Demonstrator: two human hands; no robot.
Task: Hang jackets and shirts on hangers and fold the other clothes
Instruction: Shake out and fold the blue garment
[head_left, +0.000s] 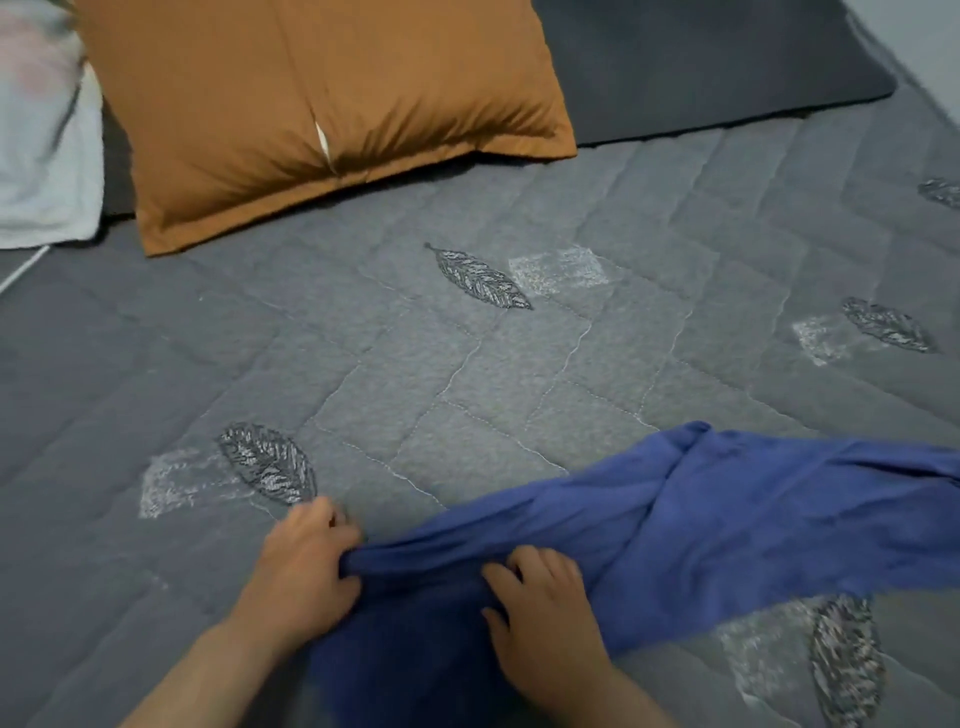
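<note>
The blue garment (675, 525) (twisted, near the quilt (467, 364)'s front edge) is gripped by the left hand (306, 561) and right hand (540, 603); it should be untwisted and spread flat.

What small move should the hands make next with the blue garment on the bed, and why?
Probably pull the two hands apart to spread the cloth flat. The left hand and right hand both grip one edge of the blue garment, which lies bunched and twisted on the grey quilt, so it can hardly be folded or even identified yet.
</note>
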